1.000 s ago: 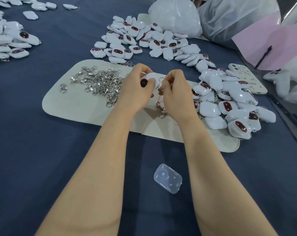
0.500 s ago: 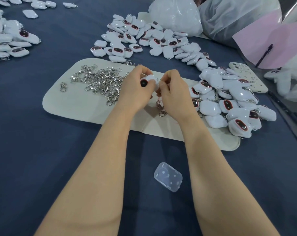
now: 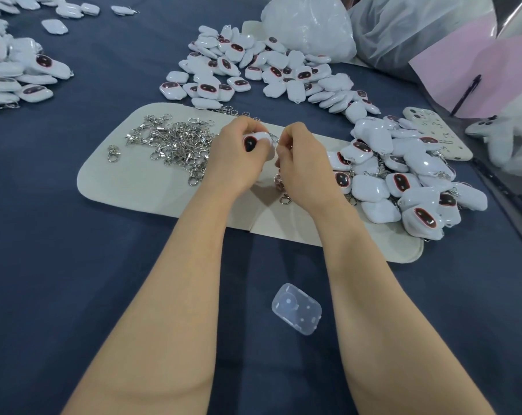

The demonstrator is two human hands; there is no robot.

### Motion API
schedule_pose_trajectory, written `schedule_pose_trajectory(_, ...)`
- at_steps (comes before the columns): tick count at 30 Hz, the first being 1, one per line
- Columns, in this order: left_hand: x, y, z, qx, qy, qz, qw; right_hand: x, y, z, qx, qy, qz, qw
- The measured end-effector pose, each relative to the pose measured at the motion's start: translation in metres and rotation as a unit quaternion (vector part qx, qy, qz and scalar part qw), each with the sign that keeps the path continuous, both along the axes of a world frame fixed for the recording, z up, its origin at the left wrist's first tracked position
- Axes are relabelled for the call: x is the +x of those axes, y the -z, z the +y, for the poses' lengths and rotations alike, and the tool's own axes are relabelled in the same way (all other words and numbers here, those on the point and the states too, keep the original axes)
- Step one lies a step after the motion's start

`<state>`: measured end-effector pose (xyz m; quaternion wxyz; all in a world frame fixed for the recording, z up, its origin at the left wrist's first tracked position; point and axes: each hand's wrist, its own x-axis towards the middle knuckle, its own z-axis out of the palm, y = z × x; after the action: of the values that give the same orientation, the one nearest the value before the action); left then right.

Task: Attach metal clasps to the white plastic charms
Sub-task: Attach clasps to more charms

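Left hand [image 3: 235,157] grips one white charm [image 3: 255,141], dark face up, above the cream mat [image 3: 128,181]. Right hand [image 3: 301,157], fingers curled, pinches a metal clasp [image 3: 274,138] at the charm's edge; fingers hide the join. Loose clasps [image 3: 176,142] piled on the mat to the left. Charm heap [image 3: 403,175] to the right. Phone case [image 3: 436,133]: print too small to read. Clear plastic lid [image 3: 296,308] on the blue desk [image 3: 59,265].

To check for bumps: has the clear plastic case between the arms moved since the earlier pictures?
No. The clear case keeps the same gap from the near edge of the white mat as before.
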<state>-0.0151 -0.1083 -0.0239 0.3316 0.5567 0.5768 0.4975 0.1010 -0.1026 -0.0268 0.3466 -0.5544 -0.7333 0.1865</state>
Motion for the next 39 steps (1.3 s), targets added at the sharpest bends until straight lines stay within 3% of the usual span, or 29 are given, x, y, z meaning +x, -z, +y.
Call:
schedule_pose_trajectory(4,0.0,0.001,0.001,-0.019,-0.007,-0.03,0.999,-0.001,0.001,-0.001,-0.014,-0.012,0.005,1.0)
schedule_pose_trajectory(8,0.001,0.0,-0.001,0.008,0.003,0.06,0.998,0.0,0.001,0.0,-0.003,-0.005,-0.019,1.0)
schedule_pose_trajectory(10,0.001,-0.002,0.0,0.022,0.006,0.072,0.997,0.0,0.001,-0.001,0.011,0.012,0.014,1.0)
schedule_pose_trajectory(12,0.002,-0.002,0.002,0.003,0.005,-0.01,1.0,-0.001,-0.001,-0.001,0.019,0.028,0.089,0.995)
schedule_pose_trajectory(14,0.004,-0.003,0.003,-0.057,-0.001,-0.17,0.984,-0.002,-0.003,-0.001,0.011,0.028,0.166,0.986)
schedule_pose_trajectory(17,0.008,-0.008,0.002,-0.161,0.026,-0.443,0.881,-0.006,-0.005,-0.001,-0.003,0.036,0.241,0.97)
schedule_pose_trajectory(19,0.01,-0.01,-0.001,-0.2,0.058,-0.52,0.828,-0.009,-0.005,-0.001,0.015,0.066,0.285,0.956)
schedule_pose_trajectory(20,0.011,-0.011,-0.002,-0.213,0.074,-0.526,0.82,-0.01,-0.005,-0.001,0.032,0.086,0.296,0.951)
schedule_pose_trajectory(23,0.015,-0.013,-0.003,-0.235,0.099,-0.483,0.838,-0.009,-0.006,0.0,0.077,0.127,0.27,0.951)
schedule_pose_trajectory(29,0.01,-0.012,0.002,-0.183,0.007,-0.435,0.881,-0.006,-0.003,-0.003,0.148,0.087,0.071,0.983)
schedule_pose_trajectory(32,0.008,-0.013,0.001,-0.108,-0.044,-0.327,0.938,-0.007,0.0,-0.001,0.133,0.073,0.031,0.988)
schedule_pose_trajectory(34,0.009,-0.011,0.001,-0.042,-0.084,-0.189,0.978,-0.008,0.002,0.0,0.118,0.064,0.022,0.991)
schedule_pose_trajectory(36,0.012,-0.009,0.0,0.001,-0.101,-0.116,0.988,-0.01,0.003,-0.001,0.091,0.066,0.048,0.993)
schedule_pose_trajectory(39,0.017,-0.007,0.0,-0.024,-0.071,-0.183,0.98,-0.01,-0.001,-0.002,0.016,0.07,0.129,0.989)
